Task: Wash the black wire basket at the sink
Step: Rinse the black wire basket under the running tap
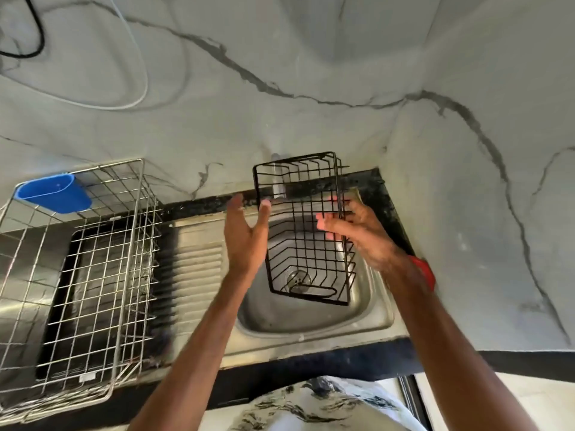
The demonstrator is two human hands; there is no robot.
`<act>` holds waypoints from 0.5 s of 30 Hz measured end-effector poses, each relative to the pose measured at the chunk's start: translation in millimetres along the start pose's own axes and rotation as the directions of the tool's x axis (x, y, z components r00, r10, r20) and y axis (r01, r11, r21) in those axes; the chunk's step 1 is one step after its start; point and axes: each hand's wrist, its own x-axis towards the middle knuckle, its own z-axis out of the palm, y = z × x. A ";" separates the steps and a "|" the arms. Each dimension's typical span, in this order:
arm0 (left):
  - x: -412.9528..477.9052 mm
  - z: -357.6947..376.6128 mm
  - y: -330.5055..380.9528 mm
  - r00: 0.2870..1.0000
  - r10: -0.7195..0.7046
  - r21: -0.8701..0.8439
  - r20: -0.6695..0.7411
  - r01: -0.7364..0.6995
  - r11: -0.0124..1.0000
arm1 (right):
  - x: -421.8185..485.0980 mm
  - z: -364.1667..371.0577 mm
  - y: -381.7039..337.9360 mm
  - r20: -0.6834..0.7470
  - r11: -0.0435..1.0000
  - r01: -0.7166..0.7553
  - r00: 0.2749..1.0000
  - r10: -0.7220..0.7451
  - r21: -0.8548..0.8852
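At the bottom edge is the person's white garment with black marbled print [314, 405], and both bare forearms rise from it toward the sink. Past a black counter edge [342, 365] lies the stainless steel sink [311, 318], its round drain [298, 277] showing through wire. A ribbed steel drainboard [196, 269] adjoins the basin on the left. Further left stands a large silver wire dish rack [93, 275].

The black rectangular wire basket [303, 244] is held in the air over the basin, tilted on end. Its open side faces the person and its lower end hangs above the drain.

The left hand [245, 237] is spread, palm turned toward the basket and fingers straight. One fingertip [264, 208] is at the basket's left rim; whether it touches is blurred. The right hand [357, 234] holds the basket's right side. Its fingers reach inside the wires and its thumb is raised by the rim, pinching the side wall. A red object [423, 272] shows just beside the right wrist; what it is cannot be told.

A blue plastic cup [54, 194] hangs on the far left corner of the dish rack. Behind the basket's upper end a pale metal tap [277, 180] is dimly visible through the wires. Beyond rises a white marble-look wall with grey veins [311, 73]. A black cable [34, 35] and a thin white cable [140, 73] loop across its upper left.
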 end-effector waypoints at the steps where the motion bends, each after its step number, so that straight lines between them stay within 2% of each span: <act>1: -16.4 -0.5 1.8 0.994 0.094 -0.002 -0.052 -0.095 0.996 | 0.2 0.8 -1.1 -0.039 0.998 0.002 0.999 -0.004 -0.060; 3: -44.8 -0.8 10.0 0.973 0.220 -0.030 -0.066 -0.222 0.975 | -1.9 3.5 -4.2 -0.093 0.991 0.010 0.995 -0.022 -0.131; 6: -62.1 4.7 18.2 0.977 0.214 -0.028 0.002 -0.214 0.976 | -4.9 9.9 -7.1 -0.148 0.975 0.070 0.984 -0.103 -0.212; 8: -61.0 5.9 21.5 0.986 0.156 -0.004 0.053 -0.156 0.988 | -9.0 15.2 -8.7 -0.169 0.956 0.086 0.976 -0.138 -0.282; 10: -61.0 3.0 28.6 0.983 0.059 -0.070 0.174 -0.048 0.996 | -12.1 20.0 -8.5 -0.185 0.941 0.095 0.969 -0.162 -0.326; 13: -58.2 -3.7 33.0 0.945 -0.008 -0.111 0.328 0.047 0.993 | -20.5 27.9 -8.6 -0.191 0.920 0.099 0.965 -0.182 -0.380; 15: -49.4 -8.2 30.1 0.908 -0.105 -0.115 0.406 0.165 0.979 | -25.8 34.5 -7.8 -0.196 0.907 0.094 0.962 -0.189 -0.412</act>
